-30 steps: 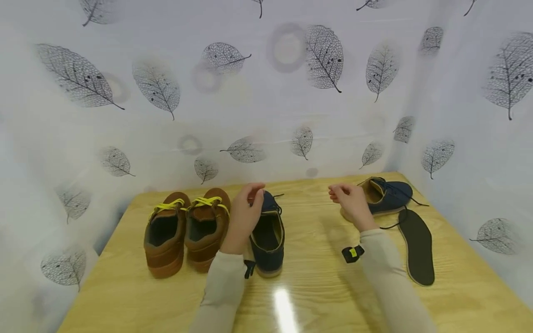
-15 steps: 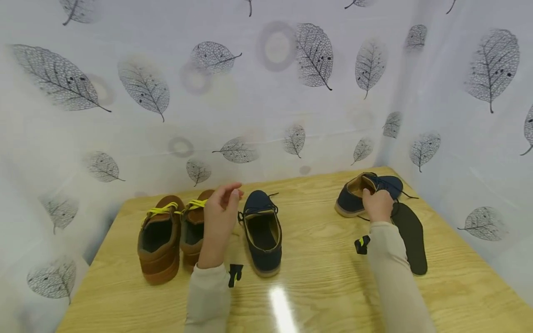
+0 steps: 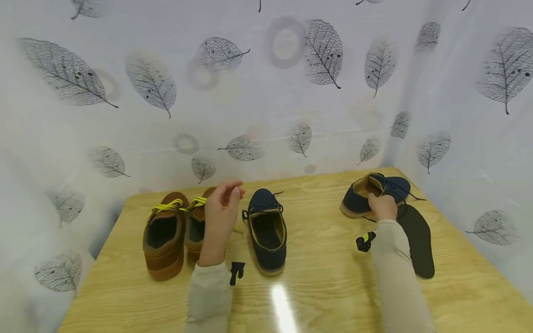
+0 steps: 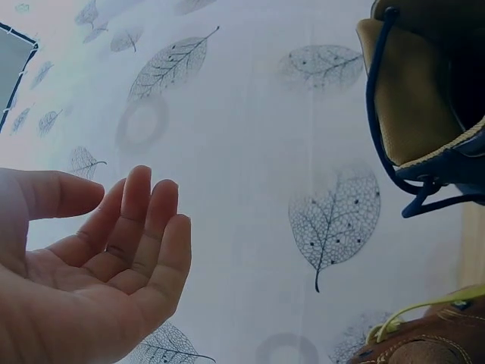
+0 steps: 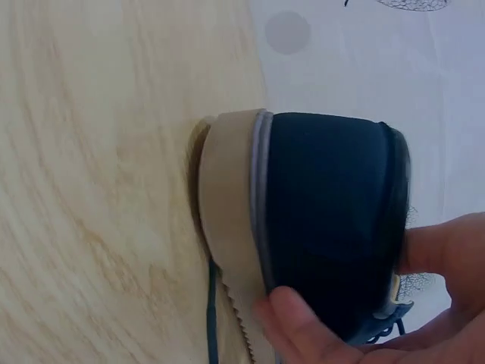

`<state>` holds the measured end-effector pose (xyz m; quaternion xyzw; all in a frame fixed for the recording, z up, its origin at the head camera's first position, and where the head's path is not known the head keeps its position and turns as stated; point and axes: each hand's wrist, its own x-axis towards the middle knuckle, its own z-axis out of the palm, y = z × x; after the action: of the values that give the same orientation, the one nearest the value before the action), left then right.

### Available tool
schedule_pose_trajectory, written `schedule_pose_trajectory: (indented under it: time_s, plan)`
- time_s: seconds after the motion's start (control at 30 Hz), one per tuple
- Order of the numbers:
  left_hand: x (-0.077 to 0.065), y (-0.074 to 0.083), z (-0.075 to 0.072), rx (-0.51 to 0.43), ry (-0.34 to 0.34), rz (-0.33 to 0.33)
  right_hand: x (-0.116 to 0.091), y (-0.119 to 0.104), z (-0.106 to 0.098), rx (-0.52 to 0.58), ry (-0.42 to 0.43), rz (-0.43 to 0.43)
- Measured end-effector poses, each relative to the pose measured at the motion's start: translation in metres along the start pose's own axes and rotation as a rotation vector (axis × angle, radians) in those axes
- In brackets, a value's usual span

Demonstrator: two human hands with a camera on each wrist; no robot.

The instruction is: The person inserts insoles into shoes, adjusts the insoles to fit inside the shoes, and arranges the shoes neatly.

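My right hand (image 3: 383, 206) holds the near side of a navy lace-up shoe (image 3: 355, 202) at the table's far right corner. In the right wrist view the thumb goes over the collar and the fingers press the outside of this shoe (image 5: 326, 212), near its tan sole. My left hand (image 3: 221, 210) hovers with loosely bent fingers and nothing in it, partly covering a brown shoe with yellow laces (image 3: 194, 231). To its right stands the other navy shoe (image 3: 270, 256), toe toward the back.
A second brown shoe (image 3: 164, 254) stands at the left of the row. A black insole (image 3: 418, 243) lies on the wooden table (image 3: 320, 286) beside the held shoe. Behind and at the sides hangs a white leaf-print curtain (image 3: 266, 106).
My right hand has moved right to the far navy shoe and taken hold of its side. My left hand has shifted left, away from the middle navy shoe.
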<state>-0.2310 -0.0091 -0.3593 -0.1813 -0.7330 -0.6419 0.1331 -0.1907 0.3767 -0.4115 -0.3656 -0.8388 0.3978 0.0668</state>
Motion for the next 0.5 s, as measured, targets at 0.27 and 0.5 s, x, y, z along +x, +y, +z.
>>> schedule_pose_trajectory:
  time_s: [0.27,0.5]
  plan:
    - [-0.0012,0.0002,0.0027,0.002,-0.005,0.009,0.0044,0.0068,-0.0015,0.085,0.069,-0.028]
    - [-0.0010,-0.0010,0.0036,-0.004,-0.013,0.002,0.0038,0.0073,-0.0065,0.088,0.042,-0.072]
